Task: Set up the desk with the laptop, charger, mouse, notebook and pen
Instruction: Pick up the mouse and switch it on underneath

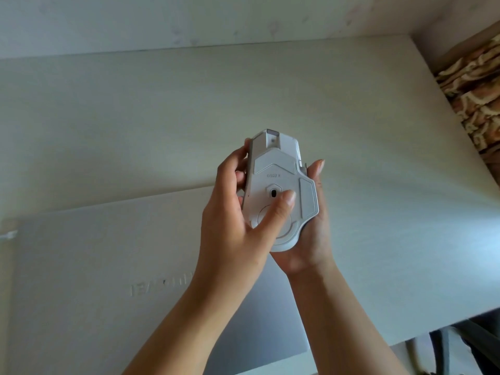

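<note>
A white mouse (278,182) is held up above the desk with its underside facing me. My left hand (238,212) grips its left edge, with the thumb pressed on the underside near the sensor. My right hand (311,226) cups it from beneath and from the right. A silver laptop (94,266) lies shut on the pale desk (135,117) at the lower left, partly hidden by my forearms. No charger, notebook or pen shows in this view.
A pale wall (189,17) runs along the desk's far edge. A brown patterned surface (473,90) lies past the right edge. Dark objects (465,345) show below the desk's near right corner.
</note>
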